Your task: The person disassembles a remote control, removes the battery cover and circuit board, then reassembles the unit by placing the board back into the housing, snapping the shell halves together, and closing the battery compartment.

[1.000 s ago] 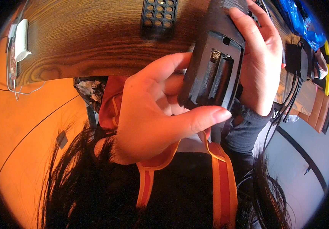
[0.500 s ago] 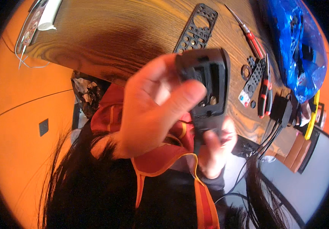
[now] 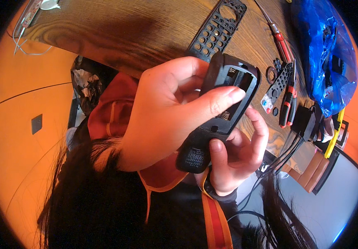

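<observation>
On a wood-grain table (image 3: 116, 25) lie a blue plastic bag (image 3: 322, 54), a screwdriver (image 3: 281, 42) and pliers (image 3: 289, 94); before its near edge, my left hand (image 3: 158, 116) grasps a tilted black remote control (image 3: 208, 135), thumb across its open battery compartment (image 3: 228, 114), while my right hand (image 3: 242, 157) grips the lower end.

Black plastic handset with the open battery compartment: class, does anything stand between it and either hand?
Nothing visible does: the left hand grips the black plastic handset directly, its thumb lying across the open battery compartment, and the right hand touches the handset's edge.
</observation>
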Available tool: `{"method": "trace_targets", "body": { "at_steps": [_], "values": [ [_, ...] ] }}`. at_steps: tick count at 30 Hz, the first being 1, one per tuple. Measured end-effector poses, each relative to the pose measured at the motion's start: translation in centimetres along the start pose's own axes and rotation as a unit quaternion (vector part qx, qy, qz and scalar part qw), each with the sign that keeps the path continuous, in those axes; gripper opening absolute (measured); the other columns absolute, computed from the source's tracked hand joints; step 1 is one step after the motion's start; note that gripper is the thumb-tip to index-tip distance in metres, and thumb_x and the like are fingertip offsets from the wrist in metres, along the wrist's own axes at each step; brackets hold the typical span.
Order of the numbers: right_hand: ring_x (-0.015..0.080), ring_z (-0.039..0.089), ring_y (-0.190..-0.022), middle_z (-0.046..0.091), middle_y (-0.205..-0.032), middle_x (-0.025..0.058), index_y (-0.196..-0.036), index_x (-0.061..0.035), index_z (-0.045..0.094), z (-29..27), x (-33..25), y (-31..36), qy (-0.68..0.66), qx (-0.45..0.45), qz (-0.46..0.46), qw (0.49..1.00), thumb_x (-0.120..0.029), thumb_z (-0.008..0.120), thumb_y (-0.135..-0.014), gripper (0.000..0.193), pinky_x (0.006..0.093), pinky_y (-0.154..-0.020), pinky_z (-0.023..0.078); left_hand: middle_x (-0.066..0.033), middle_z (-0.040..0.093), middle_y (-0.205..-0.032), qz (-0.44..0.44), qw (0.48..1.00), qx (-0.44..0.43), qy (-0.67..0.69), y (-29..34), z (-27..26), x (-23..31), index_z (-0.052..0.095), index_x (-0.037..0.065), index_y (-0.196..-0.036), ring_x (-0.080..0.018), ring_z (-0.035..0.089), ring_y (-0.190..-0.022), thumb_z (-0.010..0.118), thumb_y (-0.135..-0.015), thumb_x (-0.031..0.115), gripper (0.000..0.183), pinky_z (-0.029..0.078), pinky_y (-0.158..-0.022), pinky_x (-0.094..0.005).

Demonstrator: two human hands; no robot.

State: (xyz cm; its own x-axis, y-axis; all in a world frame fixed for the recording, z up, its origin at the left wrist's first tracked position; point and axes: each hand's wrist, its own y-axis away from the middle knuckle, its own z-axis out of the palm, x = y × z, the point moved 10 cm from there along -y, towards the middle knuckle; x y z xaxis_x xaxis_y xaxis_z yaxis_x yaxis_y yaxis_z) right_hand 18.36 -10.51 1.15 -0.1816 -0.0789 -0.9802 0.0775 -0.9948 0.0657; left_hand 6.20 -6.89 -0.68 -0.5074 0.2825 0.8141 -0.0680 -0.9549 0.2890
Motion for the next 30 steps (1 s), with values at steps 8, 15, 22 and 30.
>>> {"method": "trace_targets", "body": {
  "at_steps": [8,15,22,30],
  "values": [
    [0.0160,0.064,-0.078,0.066,-0.079,0.0147,-0.140,0.0013,0.014,0.3,-0.4,0.2,0.020,-0.020,0.019,0.999,0.015,0.059,-0.077,0.079,0.0218,-0.071,0.046,-0.0090,0.066,-0.084,-0.058,0.998,0.004,-0.021,-0.2,-0.1,-1.1,0.058,-0.002,-0.100,-0.0139,0.065,-0.072,0.058,-0.088,0.006,0.015,0.054,-0.065,-0.0268],
    [0.0174,0.065,-0.079,0.064,-0.099,0.0203,-0.143,0.0034,0.009,0.1,0.2,0.1,0.030,-0.021,0.025,0.999,0.016,0.058,-0.076,0.084,0.0217,-0.068,0.048,-0.0095,0.066,-0.088,-0.030,0.999,0.005,-0.023,-0.2,0.1,-0.9,0.058,-0.002,-0.100,-0.0146,0.065,-0.075,0.058,-0.088,0.004,0.014,0.054,-0.067,-0.0272],
    [0.0169,0.065,-0.083,0.065,-0.100,0.0186,-0.145,0.0008,0.011,0.0,0.1,-0.1,0.091,-0.058,0.029,0.994,0.015,0.058,-0.076,0.084,0.0188,-0.066,0.047,-0.0113,0.066,-0.094,-0.026,1.000,-0.008,-0.005,-0.3,0.2,-1.4,0.057,-0.004,-0.107,-0.0166,0.066,-0.079,0.057,-0.088,0.003,0.020,0.054,-0.069,-0.0277],
    [0.0137,0.064,-0.075,0.068,-0.090,0.0159,-0.147,-0.0060,0.004,-0.5,0.3,0.4,0.080,-0.059,0.072,0.992,0.013,0.056,-0.080,0.087,0.0204,-0.067,0.046,-0.0114,0.066,-0.095,-0.043,0.999,-0.031,0.014,-0.4,0.5,-1.8,0.057,-0.004,-0.109,-0.0163,0.066,-0.080,0.057,-0.088,0.004,0.022,0.054,-0.072,-0.0273]
  ]
}}
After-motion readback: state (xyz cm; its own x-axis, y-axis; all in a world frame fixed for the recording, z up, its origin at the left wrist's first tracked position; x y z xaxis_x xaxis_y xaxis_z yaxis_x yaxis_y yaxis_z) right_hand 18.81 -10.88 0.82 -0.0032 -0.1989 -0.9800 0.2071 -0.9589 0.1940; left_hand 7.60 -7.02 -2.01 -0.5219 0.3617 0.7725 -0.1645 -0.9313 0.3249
